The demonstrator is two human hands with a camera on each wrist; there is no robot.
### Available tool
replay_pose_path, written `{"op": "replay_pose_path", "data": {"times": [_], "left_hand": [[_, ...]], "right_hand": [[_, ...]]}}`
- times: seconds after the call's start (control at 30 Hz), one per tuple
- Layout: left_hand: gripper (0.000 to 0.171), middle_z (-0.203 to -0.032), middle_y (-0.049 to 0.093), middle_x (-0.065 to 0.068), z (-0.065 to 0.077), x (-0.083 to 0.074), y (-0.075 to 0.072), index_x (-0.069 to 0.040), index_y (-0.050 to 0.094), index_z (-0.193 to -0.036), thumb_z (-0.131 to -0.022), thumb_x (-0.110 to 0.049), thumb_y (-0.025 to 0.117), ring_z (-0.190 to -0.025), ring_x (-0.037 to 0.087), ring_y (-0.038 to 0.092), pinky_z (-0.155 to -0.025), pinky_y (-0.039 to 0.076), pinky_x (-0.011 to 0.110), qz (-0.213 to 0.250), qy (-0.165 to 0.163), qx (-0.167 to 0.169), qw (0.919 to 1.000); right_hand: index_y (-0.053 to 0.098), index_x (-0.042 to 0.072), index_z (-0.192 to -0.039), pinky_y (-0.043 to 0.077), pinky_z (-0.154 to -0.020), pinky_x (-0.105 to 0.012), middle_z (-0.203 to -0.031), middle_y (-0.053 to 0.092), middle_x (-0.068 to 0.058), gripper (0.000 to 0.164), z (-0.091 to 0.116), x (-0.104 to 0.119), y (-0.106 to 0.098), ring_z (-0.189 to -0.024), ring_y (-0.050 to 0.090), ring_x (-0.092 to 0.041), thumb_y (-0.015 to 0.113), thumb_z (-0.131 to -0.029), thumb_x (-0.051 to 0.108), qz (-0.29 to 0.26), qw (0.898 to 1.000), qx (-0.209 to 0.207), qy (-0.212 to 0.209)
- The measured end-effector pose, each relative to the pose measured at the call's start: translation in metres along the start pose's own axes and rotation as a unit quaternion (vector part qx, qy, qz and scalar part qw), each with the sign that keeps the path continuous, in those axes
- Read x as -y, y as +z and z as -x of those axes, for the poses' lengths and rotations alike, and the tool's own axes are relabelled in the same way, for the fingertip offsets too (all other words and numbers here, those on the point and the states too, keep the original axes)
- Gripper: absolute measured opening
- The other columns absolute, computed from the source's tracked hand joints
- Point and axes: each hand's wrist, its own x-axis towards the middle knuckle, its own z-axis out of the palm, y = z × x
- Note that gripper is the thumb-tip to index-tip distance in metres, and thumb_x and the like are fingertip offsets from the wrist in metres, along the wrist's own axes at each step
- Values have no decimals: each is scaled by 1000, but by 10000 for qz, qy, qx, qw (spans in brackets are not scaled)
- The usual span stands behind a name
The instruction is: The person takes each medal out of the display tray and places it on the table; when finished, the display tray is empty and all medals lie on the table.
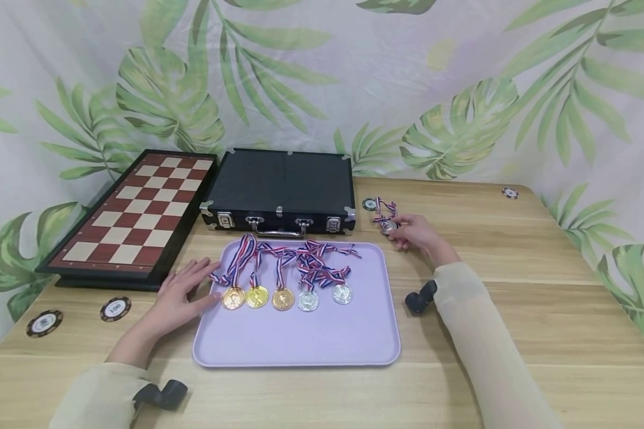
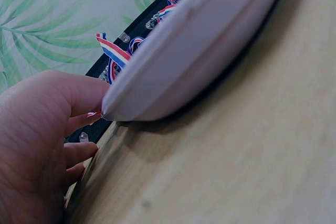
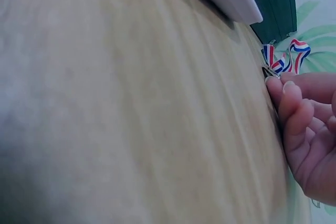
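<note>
On the lilac tray (image 1: 300,342) lie three gold-coloured medals (image 1: 256,297) and two silver medals (image 1: 342,294), their red, white and blue ribbons (image 1: 313,259) bunched toward the back. My left hand (image 1: 177,301) rests at the tray's left side, thumb at the rim and fingers loosely extended. Beyond the tray's back right corner, my right hand (image 1: 418,232) pinches another silver medal (image 1: 389,226) between thumb and fingers, close over the table. Its striped ribbon (image 3: 299,53) trails away toward the back; the fingers partly hide the disc in the right wrist view.
A black case (image 1: 287,182) with metal latches and a handle stands behind the tray. Left of it is a chessboard (image 1: 134,208). Poker chips lie at the left (image 1: 115,308), by the ribbon (image 1: 369,204) and at the far right corner (image 1: 510,192). A leaf-patterned cloth (image 1: 381,77) hangs behind.
</note>
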Motion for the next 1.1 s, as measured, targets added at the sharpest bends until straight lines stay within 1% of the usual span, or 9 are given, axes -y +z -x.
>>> {"op": "replay_pose_path", "data": {"times": [0.17, 0.37, 0.5, 0.7, 0.77, 0.87, 0.93, 1.0, 1.1], "left_hand": [[59, -132, 30, 24, 0, 0, 0, -8, 42, -128, -77, -30, 61, -122, 41, 17, -93, 2, 59, 0, 10, 1, 10000], [58, -133, 29, 23, 0, 0, 0, -9, 42, -128, -77, -30, 61, -122, 41, 16, -93, 0, 59, 2, -22, 4, 10000], [58, -133, 29, 23, 0, -1, 0, -9, 41, -128, -77, -30, 61, -122, 41, 16, -93, 0, 59, -6, -43, 31, 10000], [59, -133, 29, 24, -1, -2, 0, -9, 41, -128, -77, -30, 61, -122, 41, 16, -93, 1, 59, -12, -48, 67, 10000], [59, -133, 29, 24, -2, -3, 1, -8, 41, -128, -77, -30, 61, -122, 42, 16, -93, 1, 59, -1, -31, 63, 10000], [59, -132, 29, 24, -2, -3, 2, -8, 42, -128, -77, -30, 61, -122, 42, 17, -93, 1, 59, 8, 2, 51, 10000], [59, -132, 30, 24, -2, -2, 2, -8, 42, -128, -77, -29, 61, -122, 42, 17, -93, 1, 59, 23, 32, 19, 10000], [59, -132, 30, 24, -2, -2, 1, -8, 42, -128, -76, -29, 62, -122, 42, 17, -93, 1, 59, 40, 53, -14, 10000], [59, -132, 30, 24, -2, -1, 1, -7, 42, -128, -76, -28, 62, -122, 41, 17, -93, 0, 59, 86, 73, -48, 9999]], "right_hand": [[35, 2, -129, 42, -43, -20, -73, 61, -11, 56, 0, -3, 0, -48, 50, -12, 57, -78, 0, -25, 9999, 9, -101], [40, 0, -124, 42, -42, -21, -69, 60, -10, 50, 4, -3, 2, -46, 49, -12, 58, -77, -2, 16, 9995, 51, -295], [42, -1, -122, 42, -41, -21, -66, 59, -9, 48, 4, -3, 2, -44, 48, -12, 58, -77, -2, 212, 9990, 13, -384], [44, -1, -121, 41, -39, -22, -63, 59, -7, 47, 4, -4, 3, -41, 48, -12, 61, -77, 3, 744, 9959, -178, -481], [43, -3, -122, 42, -39, -22, -63, 59, -8, 49, 4, -5, 4, -41, 49, -12, 61, -77, 4, 786, 9955, -191, -504], [40, -3, -123, 44, -41, -24, -65, 59, -10, 51, 8, -6, 3, -43, 51, -13, 62, -77, 4, 591, 9966, -212, -526], [38, -4, -125, 46, -44, -25, -67, 59, -12, 54, 13, -5, 3, -47, 52, -15, 61, -77, 3, 320, 9974, -204, -613], [37, -2, -126, 48, -50, -28, -74, 58, -15, 55, 22, -1, 4, -53, 54, -18, 61, -77, 3, 75, 9969, -264, -737], [37, 1, -128, 49, -63, -37, -83, 57, -21, 55, 40, 7, 10, -63, 55, -24, 61, -78, 5, -132, 9944, -249, -1023]]}}
